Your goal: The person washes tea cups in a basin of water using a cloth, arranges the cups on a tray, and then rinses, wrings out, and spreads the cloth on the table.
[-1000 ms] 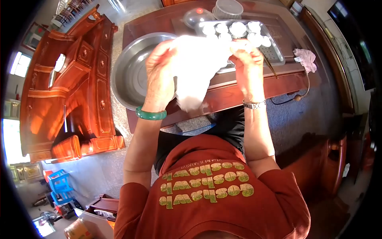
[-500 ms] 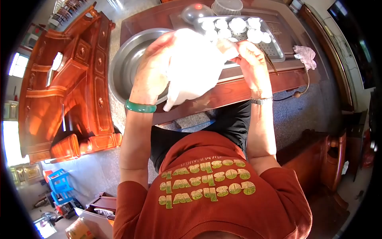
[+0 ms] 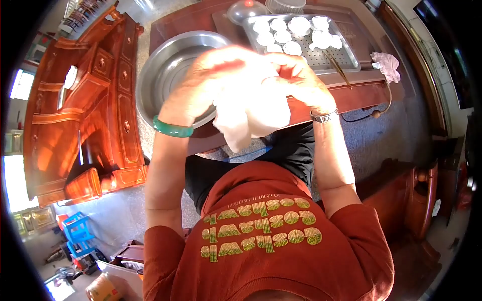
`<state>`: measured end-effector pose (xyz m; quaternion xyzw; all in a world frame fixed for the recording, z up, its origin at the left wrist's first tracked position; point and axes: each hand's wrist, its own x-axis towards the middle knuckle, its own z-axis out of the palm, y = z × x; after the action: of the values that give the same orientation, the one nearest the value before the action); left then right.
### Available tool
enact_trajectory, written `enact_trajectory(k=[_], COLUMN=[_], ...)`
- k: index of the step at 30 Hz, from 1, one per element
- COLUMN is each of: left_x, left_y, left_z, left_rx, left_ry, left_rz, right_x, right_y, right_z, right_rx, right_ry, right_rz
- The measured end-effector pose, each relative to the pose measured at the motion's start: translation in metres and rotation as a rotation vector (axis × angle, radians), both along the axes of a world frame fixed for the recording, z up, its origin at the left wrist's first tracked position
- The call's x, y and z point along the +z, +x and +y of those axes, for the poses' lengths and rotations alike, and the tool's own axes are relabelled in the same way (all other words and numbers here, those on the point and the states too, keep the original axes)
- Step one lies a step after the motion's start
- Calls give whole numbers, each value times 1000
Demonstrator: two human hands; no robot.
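A soft, drooping white thing (image 3: 258,113) hangs between my two hands; strong glare hides whether it is cloth or dough. My left hand (image 3: 193,93), with a green bangle at the wrist, is closed on its upper left side. Glare washes out those fingertips. My right hand (image 3: 301,83), with a metal watch band, pinches its upper right side. Under my left hand stands a wide metal basin (image 3: 146,70). Beyond my right hand lies a perforated metal tray (image 3: 351,50) with several white round lumps (image 3: 299,25) on it.
A pair of chopsticks (image 3: 339,71) rests over the tray's near edge. Behind the tray are a metal domed lid (image 3: 246,12) and a clear plastic tub (image 3: 286,6). A pink cloth (image 3: 386,66) lies at the right table edge. Carved wooden furniture (image 3: 108,95) stands at left.
The white thing has shifted and now hangs lower, over the table's front edge. My right hand has moved left, closer to my left hand, uncovering more of the tray and chopsticks.
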<state>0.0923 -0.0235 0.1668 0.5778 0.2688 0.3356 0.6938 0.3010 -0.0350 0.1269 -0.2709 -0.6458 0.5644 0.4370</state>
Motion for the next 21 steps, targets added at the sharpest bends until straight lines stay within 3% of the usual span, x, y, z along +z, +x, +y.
enact_trajectory(k=[2, 6, 9, 12, 14, 15, 16, 17, 18, 21], left_x=[1, 15, 16, 33, 47, 42, 33, 19, 10, 23], left_y=[-12, -31, -41, -41, -37, -32, -25, -25, -27, -25], left_z=[6, 5, 9, 5, 2, 3, 6, 11, 17, 10], left_rx=[0, -16, -79, 76, 170, 198, 220, 163, 108, 373], left_ry=[97, 244, 360, 451, 536, 495, 453, 543, 634, 550], left_rz=[129, 356, 479, 549, 274, 217, 159, 405, 647, 370], right_x=[-21, -23, -1, 24, 25, 24, 17, 10, -1, -15], right_y=[11, 40, 58, 66, 75, 77, 75, 73, 72, 83], right_z=[8, 2, -10, -17, -16, -16, -12, -7, -2, 1], right_rx=[3, -97, -222, -228, -159, -242, -281, -322, -521, -539], right_ry=[8, 0, -173, 14, 87, 168, 42, -84, 80, 178], right_rz=[11, -244, -24, -10, 207, 184, 211, 246, -248, -134])
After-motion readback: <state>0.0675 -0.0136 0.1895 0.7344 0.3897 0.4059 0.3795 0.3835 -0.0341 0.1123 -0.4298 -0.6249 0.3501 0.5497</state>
